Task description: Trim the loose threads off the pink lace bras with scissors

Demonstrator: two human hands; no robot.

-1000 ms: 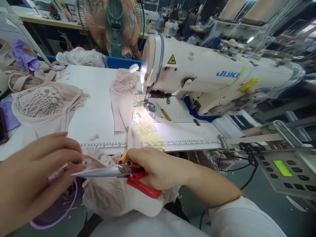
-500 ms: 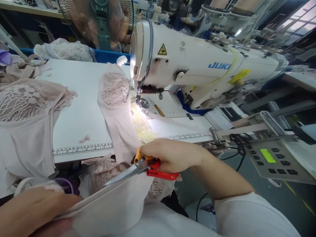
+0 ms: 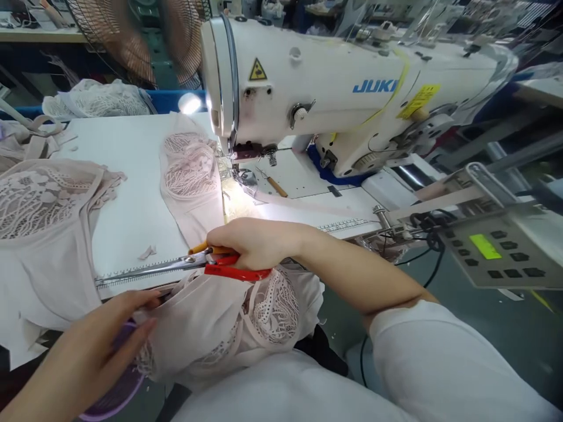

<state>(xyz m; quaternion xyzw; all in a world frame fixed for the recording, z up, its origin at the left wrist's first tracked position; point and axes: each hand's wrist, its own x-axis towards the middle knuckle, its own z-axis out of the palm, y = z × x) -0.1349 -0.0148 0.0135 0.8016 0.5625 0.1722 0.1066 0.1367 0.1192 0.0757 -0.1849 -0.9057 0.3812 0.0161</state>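
My right hand (image 3: 250, 243) is wrapped round the scissors (image 3: 215, 258), which have red and orange handles. Their long blades look closed and point left along the table's front edge. A pale pink lace bra (image 3: 202, 310) hangs below that edge, over my lap. Beside its left end is my left hand (image 3: 101, 346), thumb and fingers apart, the fingertips at the cloth's upper fold. Another lace bra piece (image 3: 193, 170) lies on the table by the needle area of the sewing machine (image 3: 308, 94), its lower end behind my right hand.
More pale pink bras (image 3: 48, 234) lie at the left of the table (image 3: 132, 152). A thread pick with a wooden handle (image 3: 277, 186) rests by the machine. A control panel (image 3: 501, 249) stands at the right, a purple basket (image 3: 118, 398) below, a fan (image 3: 158, 47) behind.
My right hand and the scissors have moved left and up, the blades now lying along the table edge. My left hand has risen, its grip on the cloth loosened. The bra has dropped over my lap.
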